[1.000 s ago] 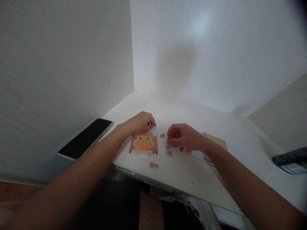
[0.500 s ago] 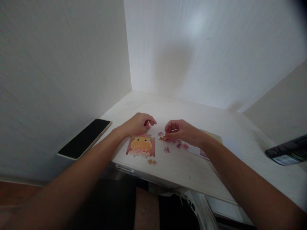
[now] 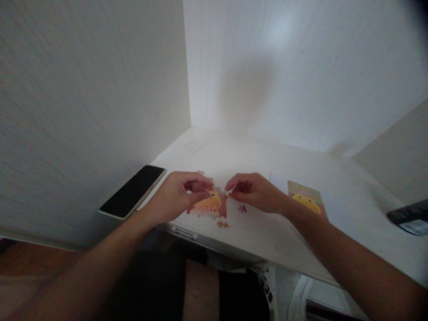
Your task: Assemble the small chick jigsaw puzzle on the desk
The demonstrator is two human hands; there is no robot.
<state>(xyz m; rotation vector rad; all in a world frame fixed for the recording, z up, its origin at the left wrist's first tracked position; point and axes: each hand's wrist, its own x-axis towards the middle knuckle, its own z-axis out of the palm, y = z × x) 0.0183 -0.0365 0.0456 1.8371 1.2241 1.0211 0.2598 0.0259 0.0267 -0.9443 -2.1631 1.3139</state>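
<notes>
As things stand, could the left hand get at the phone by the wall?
Probably yes. The phone lies flat on the desk edge just left of the left hand, with nothing between them. The hand's fingers are curled over the puzzle, so it would have to leave that first.

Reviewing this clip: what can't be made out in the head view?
- Left hand: covers the left part of the puzzle.
- Right hand: fingertips curled; any piece held is too small to tell.
- Dark object: cut off by the right edge.
- Picture card: detail blurred.
</notes>
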